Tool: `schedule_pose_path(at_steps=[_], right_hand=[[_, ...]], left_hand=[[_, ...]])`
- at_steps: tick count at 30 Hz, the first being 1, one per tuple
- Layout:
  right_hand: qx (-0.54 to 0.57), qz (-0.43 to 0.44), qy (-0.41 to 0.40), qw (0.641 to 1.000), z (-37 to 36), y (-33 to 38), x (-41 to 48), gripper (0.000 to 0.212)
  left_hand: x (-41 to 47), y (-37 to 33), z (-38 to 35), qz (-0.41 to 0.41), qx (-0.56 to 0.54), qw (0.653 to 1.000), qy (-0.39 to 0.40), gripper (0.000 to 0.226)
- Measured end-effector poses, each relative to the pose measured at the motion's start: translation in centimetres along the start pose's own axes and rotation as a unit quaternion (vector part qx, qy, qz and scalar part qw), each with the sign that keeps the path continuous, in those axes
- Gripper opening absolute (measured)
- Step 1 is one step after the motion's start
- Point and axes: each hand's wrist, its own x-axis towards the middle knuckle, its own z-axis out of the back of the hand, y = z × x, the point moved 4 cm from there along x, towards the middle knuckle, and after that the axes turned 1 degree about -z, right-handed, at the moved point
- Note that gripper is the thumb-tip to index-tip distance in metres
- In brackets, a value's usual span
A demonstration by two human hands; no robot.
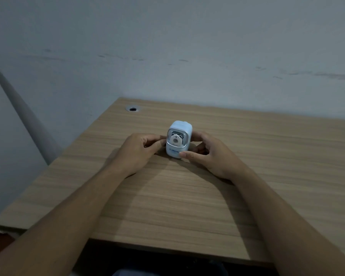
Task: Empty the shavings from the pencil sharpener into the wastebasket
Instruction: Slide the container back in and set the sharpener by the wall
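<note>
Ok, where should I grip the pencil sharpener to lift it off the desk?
Probably by its two flat side walls, one hand from each side. The pencil sharpener stands upright on the desk, bear window facing you; left hand and right hand already flank it.

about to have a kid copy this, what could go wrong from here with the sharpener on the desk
1. No wastebasket is in view, so opening the sharpener here could spill shavings onto the desk.
2. The left hand and right hand touch only its sides with fingertips; that light grip may slip when lifting.
</note>
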Motion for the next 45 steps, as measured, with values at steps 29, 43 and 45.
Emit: schedule_pose_path(at_steps=[29, 43, 45], right_hand=[[-0.117, 0.023, -0.087, 0.989, 3.6, -9.5, 22.0, 0.042], [-0.172, -0.035, -0.084, 0.981, 3.5, -11.8, 24.5, 0.053], [-0.19, -0.052, -0.08, 0.977, 3.3, -12.1, 24.3, 0.059]], left_hand=[[21.8, 4.8, -4.9, -0.047, 0.076, 0.994, 0.058, 0.079], [24.9, 7.4, -5.3, -0.036, 0.13, 0.991, 0.026, 0.072], [24.4, 7.2, -5.1, -0.025, 0.176, 0.984, -0.007, 0.075]])
